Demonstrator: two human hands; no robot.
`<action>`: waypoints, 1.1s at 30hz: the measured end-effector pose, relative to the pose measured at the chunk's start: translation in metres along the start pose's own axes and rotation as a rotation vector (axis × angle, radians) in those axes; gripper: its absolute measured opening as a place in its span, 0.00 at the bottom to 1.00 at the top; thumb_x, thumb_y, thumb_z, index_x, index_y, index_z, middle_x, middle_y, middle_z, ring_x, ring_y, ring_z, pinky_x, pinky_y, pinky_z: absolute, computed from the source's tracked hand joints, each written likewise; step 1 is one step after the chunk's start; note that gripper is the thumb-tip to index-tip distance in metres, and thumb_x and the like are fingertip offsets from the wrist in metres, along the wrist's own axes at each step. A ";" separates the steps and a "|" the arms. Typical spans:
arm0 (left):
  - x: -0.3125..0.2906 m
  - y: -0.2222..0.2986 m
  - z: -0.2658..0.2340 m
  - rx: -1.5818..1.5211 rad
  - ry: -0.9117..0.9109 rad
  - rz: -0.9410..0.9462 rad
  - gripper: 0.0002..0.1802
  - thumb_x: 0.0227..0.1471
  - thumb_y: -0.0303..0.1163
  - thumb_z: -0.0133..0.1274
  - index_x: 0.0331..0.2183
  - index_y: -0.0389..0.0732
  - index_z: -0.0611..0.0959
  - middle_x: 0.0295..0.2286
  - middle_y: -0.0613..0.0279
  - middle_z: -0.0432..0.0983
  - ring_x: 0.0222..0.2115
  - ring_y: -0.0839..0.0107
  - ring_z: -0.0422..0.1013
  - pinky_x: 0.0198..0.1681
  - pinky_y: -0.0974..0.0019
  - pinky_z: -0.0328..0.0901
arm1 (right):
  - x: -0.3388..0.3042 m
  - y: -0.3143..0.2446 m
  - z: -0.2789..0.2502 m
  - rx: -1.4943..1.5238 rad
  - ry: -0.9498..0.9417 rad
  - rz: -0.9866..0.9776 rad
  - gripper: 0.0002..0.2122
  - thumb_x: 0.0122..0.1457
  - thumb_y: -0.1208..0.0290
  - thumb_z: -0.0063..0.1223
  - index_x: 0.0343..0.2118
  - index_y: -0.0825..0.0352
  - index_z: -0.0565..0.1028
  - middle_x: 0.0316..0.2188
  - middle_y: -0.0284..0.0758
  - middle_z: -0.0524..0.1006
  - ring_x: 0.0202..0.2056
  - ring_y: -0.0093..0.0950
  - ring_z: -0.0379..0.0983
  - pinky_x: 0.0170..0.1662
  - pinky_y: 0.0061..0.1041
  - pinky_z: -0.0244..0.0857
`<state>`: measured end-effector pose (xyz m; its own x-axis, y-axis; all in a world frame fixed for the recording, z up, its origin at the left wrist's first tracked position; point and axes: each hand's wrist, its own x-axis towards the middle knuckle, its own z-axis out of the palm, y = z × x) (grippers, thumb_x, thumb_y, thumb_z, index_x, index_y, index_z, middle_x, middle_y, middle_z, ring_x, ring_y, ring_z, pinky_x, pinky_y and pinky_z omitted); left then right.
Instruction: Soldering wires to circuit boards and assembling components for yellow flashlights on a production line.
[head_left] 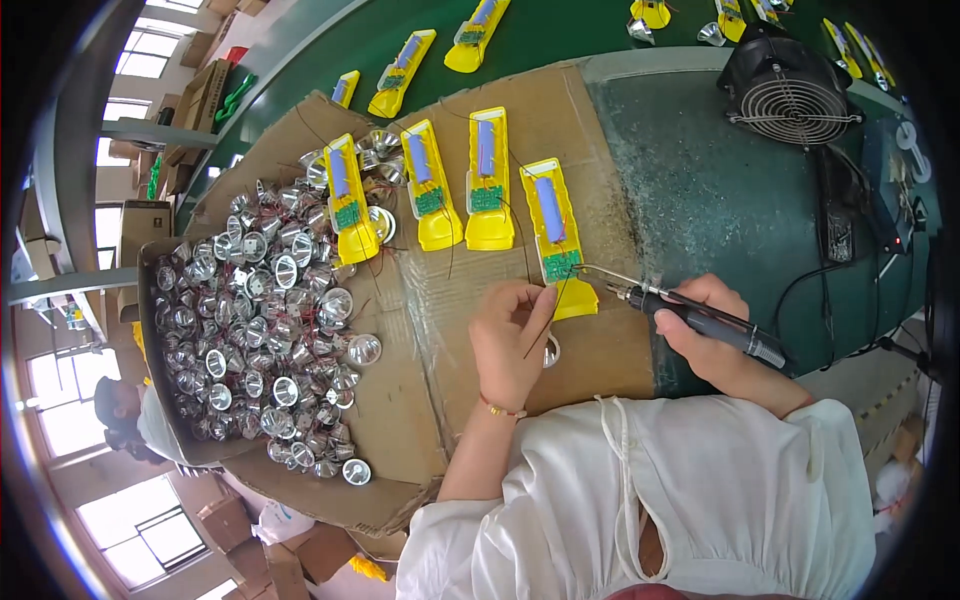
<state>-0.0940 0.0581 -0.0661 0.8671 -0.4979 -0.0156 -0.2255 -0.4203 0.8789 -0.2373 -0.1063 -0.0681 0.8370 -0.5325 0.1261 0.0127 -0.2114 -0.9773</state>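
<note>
In front of me lies a yellow plastic housing (576, 299) with a blue-purple battery (549, 210) and a green circuit board (561, 265). My left hand (503, 340) is closed in a pinch on a thin dark wire (537, 337) beside the board. A black-handled soldering iron (728, 331) is gripped in my right hand (700, 325). Its thin bent metal tube reaches to the circuit board, where the exact contact is too small to make out. Partly hidden by my left hand, a silver reflector (552, 350) rests on the cardboard.
Three similar yellow housings (489, 230) lie left of the first on the cardboard sheet (410, 345). A cardboard box (165, 400) at left holds many silver reflectors (255, 330). A black fan (790, 95) stands at the back right. More housings (403, 75) sit on the green surface beyond.
</note>
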 end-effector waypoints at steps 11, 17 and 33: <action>0.004 0.001 0.003 0.009 -0.023 -0.004 0.06 0.43 0.25 0.56 0.23 0.32 0.77 0.25 0.59 0.70 0.17 0.77 0.66 0.20 0.75 0.61 | 0.004 0.003 0.007 0.011 -0.024 -0.008 0.07 0.48 0.74 0.56 0.24 0.69 0.69 0.17 0.31 0.74 0.18 0.15 0.69 0.20 0.15 0.61; 0.005 0.001 0.003 0.001 -0.027 -0.029 0.06 0.43 0.25 0.56 0.23 0.32 0.77 0.25 0.60 0.70 0.18 0.78 0.67 0.21 0.75 0.62 | -0.001 -0.003 0.006 0.247 0.127 0.194 0.06 0.49 0.76 0.54 0.27 0.71 0.68 0.20 0.34 0.74 0.21 0.16 0.69 0.23 0.16 0.64; -0.009 -0.013 -0.002 -0.271 -0.001 -0.008 0.06 0.41 0.22 0.57 0.27 0.34 0.77 0.29 0.61 0.70 0.28 0.76 0.68 0.29 0.76 0.64 | -0.002 -0.003 0.000 0.236 0.090 0.176 0.06 0.49 0.78 0.54 0.27 0.71 0.69 0.20 0.33 0.73 0.21 0.15 0.68 0.23 0.15 0.63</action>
<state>-0.0979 0.0697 -0.0767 0.8680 -0.4961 -0.0233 -0.0914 -0.2057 0.9743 -0.2392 -0.1047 -0.0656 0.7861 -0.6165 -0.0448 0.0072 0.0815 -0.9966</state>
